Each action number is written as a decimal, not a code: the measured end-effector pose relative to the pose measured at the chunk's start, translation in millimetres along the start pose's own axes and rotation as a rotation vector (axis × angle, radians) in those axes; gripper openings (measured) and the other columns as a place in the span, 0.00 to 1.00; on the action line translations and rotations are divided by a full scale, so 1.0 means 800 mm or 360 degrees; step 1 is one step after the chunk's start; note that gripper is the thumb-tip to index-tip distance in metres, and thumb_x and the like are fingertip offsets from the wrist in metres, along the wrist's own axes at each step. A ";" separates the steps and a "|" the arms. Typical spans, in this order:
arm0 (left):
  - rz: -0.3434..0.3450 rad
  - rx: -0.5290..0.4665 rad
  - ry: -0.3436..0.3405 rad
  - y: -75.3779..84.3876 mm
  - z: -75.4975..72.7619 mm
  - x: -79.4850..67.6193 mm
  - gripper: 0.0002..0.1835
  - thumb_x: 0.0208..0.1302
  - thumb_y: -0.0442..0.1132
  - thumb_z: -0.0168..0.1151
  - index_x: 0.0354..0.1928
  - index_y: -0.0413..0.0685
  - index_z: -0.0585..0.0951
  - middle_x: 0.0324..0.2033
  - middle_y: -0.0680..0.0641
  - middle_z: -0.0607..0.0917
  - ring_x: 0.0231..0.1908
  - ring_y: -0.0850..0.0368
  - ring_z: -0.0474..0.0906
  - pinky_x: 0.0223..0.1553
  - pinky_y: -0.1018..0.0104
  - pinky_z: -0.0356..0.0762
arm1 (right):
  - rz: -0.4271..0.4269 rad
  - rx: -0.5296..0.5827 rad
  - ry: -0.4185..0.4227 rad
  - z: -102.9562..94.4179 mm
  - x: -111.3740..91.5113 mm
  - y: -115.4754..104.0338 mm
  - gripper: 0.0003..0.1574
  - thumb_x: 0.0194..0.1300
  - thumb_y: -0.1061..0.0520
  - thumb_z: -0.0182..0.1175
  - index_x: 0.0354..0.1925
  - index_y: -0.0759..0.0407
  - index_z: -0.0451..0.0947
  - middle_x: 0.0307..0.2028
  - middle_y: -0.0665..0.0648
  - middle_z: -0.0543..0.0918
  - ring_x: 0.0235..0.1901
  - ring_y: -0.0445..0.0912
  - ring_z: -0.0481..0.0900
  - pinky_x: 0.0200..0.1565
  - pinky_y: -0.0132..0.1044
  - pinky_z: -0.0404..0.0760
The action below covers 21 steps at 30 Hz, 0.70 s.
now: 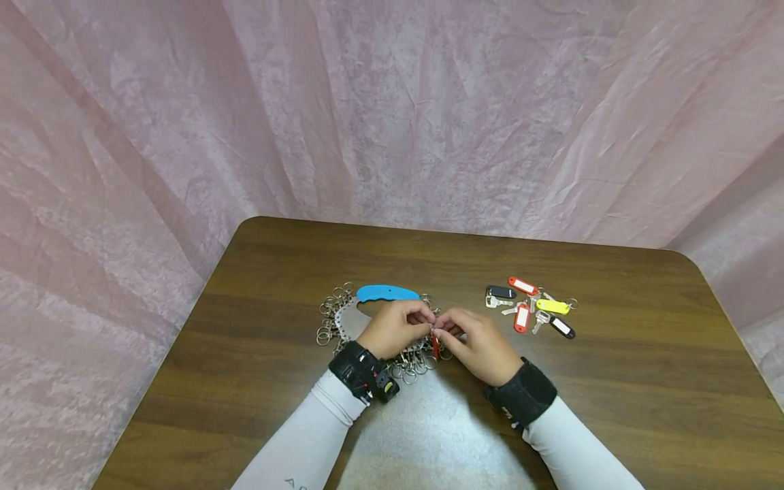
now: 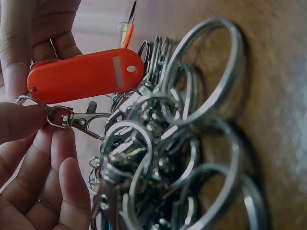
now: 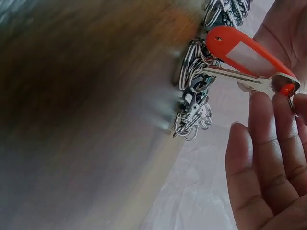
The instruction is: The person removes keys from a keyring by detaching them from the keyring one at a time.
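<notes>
My left hand (image 1: 392,328) and right hand (image 1: 480,346) meet fingertip to fingertip over the right edge of a large key holder, a grey plate (image 1: 349,320) with a blue handle (image 1: 387,292). In the left wrist view, my left fingers pinch the swivel end of a small metal snap hook (image 2: 81,120). A small split ring (image 2: 36,103) joins it to a red key tag (image 2: 86,75). My right fingers pinch that ring beside the tag. A silver key (image 3: 240,79) hangs with the tag in the right wrist view. Many metal rings (image 2: 225,81) crowd the holder's rim.
Right of my hands lies a loose group of tagged keys: red tags (image 1: 521,318), a yellow tag (image 1: 552,307) and black tags (image 1: 562,327). They rest on the brown wooden table (image 1: 637,354). Pink curtains (image 1: 429,122) hang behind the table's far edge.
</notes>
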<state>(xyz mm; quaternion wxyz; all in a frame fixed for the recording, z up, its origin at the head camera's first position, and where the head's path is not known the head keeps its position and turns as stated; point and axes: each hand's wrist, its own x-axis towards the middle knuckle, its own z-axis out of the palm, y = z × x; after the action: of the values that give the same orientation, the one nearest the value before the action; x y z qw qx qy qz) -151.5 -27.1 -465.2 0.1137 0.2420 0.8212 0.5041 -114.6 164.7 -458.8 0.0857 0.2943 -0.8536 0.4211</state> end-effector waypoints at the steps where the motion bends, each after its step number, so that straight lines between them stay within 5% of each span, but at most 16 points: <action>1: 0.0009 0.0002 -0.0001 -0.001 0.001 0.000 0.07 0.58 0.33 0.63 0.33 0.55 0.81 0.29 0.55 0.81 0.32 0.62 0.77 0.35 0.69 0.77 | -0.0015 0.0002 0.0000 0.001 0.000 0.000 0.07 0.60 0.64 0.64 0.37 0.55 0.76 0.33 0.46 0.79 0.31 0.38 0.78 0.34 0.37 0.80; 21: 0.0056 0.0056 0.0004 0.002 0.002 -0.001 0.07 0.56 0.33 0.64 0.30 0.56 0.80 0.26 0.57 0.79 0.29 0.63 0.75 0.32 0.68 0.76 | -0.0145 -0.0061 0.0049 0.001 0.001 0.006 0.07 0.58 0.65 0.63 0.35 0.56 0.77 0.33 0.46 0.78 0.31 0.36 0.76 0.31 0.35 0.79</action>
<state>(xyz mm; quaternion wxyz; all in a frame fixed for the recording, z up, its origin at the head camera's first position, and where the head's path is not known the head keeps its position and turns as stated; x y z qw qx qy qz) -149.7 -25.5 -464.2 0.0995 0.2579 0.8256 0.4918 -117.7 166.0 -462.1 0.1235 0.3246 -0.8458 0.4049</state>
